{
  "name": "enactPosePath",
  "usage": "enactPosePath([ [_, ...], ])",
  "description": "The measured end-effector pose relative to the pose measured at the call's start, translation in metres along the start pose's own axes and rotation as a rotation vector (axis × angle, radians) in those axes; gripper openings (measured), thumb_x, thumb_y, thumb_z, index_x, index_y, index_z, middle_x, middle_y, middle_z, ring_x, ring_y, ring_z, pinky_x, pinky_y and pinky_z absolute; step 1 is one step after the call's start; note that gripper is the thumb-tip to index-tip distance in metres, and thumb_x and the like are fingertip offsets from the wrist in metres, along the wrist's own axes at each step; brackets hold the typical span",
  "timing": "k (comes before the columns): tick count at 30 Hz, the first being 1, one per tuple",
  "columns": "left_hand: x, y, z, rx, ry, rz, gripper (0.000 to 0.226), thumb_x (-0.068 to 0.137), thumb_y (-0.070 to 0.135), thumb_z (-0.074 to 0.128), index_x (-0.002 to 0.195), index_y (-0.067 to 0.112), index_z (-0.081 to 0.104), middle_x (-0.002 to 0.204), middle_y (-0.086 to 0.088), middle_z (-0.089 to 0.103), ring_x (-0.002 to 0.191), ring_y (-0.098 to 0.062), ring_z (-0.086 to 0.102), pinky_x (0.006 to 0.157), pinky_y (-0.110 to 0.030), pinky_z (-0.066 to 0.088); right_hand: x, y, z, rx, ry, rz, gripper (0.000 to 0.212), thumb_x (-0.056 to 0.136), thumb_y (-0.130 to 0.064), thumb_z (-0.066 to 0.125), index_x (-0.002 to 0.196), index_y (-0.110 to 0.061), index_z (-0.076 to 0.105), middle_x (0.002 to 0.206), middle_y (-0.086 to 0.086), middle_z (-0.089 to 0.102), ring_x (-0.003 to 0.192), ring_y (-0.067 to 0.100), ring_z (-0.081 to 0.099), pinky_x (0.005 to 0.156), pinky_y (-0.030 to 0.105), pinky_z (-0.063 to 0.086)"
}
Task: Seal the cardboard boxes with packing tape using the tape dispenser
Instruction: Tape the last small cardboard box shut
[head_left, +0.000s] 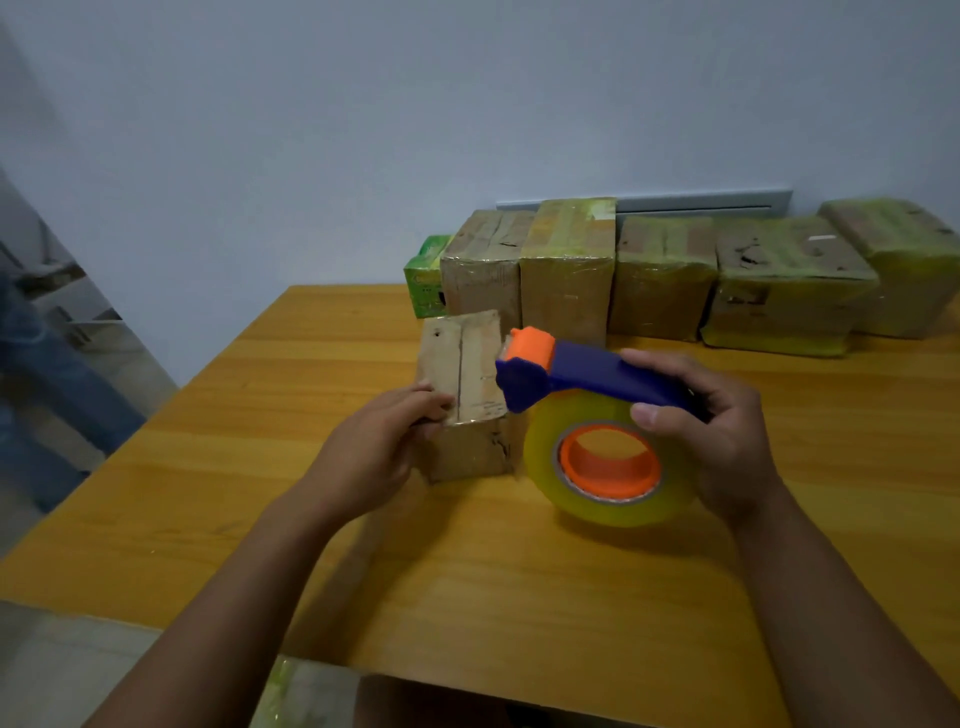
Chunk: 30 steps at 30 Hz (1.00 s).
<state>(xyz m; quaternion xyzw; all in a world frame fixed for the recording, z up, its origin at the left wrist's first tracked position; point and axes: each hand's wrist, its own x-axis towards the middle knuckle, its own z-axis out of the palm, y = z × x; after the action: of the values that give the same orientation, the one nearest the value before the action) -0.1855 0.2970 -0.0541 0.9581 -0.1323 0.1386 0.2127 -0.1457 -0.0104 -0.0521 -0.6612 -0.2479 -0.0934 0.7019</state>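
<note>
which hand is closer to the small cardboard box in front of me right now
Left. The left hand grips the small cardboard box at its near left corner, while the right hand holds the tape dispenser just to the box's right, not touching it.

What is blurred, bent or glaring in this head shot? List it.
Head view: wide-angle bend curves the table edge; the taped boxes along the wall look soft and smeared, worst at far right; dim, even light, soft shadow under the tape dispenser; faint sheen on its tape roll; both hands reasonably sharp.
</note>
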Motion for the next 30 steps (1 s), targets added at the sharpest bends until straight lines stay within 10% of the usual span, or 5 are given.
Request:
enactPosePath([
  [6, -0.001, -0.003, -0.011, -0.013, -0.039, -0.082, 0.042, 0.096, -0.002, 0.044, 0.123, 0.025, 0.06, 0.14, 0.017, 0.05, 0.14, -0.005, 0.03, 0.115, -0.04, 0.031, -0.001, -0.001, -0.002, 0.029, -0.125, 0.031, 0.043, 0.066, -0.036, 0.068, 0.108, -0.032, 0.073, 0.113, 0.002, 0.067, 0.101, 0.023, 0.063, 0.079, 0.027, 0.052],
  [10, 0.0, 0.048, -0.019, -0.48, 0.227, -0.282, 0.023, 0.101, 0.02, 0.045, 0.108, 0.019, 0.067, 0.1, 0.01, 0.07, 0.091, -0.004, 0.063, 0.078, -0.03, 0.053, -0.002, 0.001, 0.0, 0.049, -0.132, 0.036, 0.043, 0.066, -0.036, 0.068, 0.109, -0.035, 0.073, 0.113, 0.002, 0.067, 0.101, 0.026, 0.063, 0.079, 0.03, 0.053],
  [13, 0.004, 0.083, -0.019, -0.978, 0.017, -0.448, 0.033, 0.101, 0.036, 0.044, 0.09, 0.013, 0.065, 0.071, 0.001, 0.062, 0.066, -0.013, 0.056, 0.061, -0.026, 0.044, -0.003, 0.003, 0.003, 0.066, -0.141, 0.036, 0.044, 0.066, -0.035, 0.069, 0.109, -0.033, 0.073, 0.112, 0.005, 0.067, 0.101, 0.03, 0.063, 0.078, 0.033, 0.054],
  [26, 0.005, 0.084, -0.006, -1.507, -0.105, -0.537, 0.028, 0.09, 0.026, 0.052, 0.11, 0.007, 0.06, 0.077, -0.004, 0.057, 0.061, -0.011, 0.051, 0.053, -0.022, 0.041, -0.004, 0.002, 0.006, 0.113, -0.133, 0.047, 0.041, 0.066, -0.032, 0.07, 0.107, -0.036, 0.074, 0.113, 0.004, 0.067, 0.102, 0.028, 0.064, 0.077, 0.031, 0.055],
  [30, 0.008, 0.073, -0.015, -1.6, -0.143, -0.6, 0.029, 0.085, 0.023, 0.048, 0.081, 0.006, 0.07, 0.075, -0.01, 0.061, 0.062, -0.018, 0.057, 0.054, -0.025, 0.046, -0.004, 0.0, 0.006, 0.084, -0.145, 0.029, 0.042, 0.066, -0.033, 0.07, 0.107, -0.037, 0.073, 0.113, 0.001, 0.067, 0.102, 0.025, 0.063, 0.076, 0.03, 0.055],
])
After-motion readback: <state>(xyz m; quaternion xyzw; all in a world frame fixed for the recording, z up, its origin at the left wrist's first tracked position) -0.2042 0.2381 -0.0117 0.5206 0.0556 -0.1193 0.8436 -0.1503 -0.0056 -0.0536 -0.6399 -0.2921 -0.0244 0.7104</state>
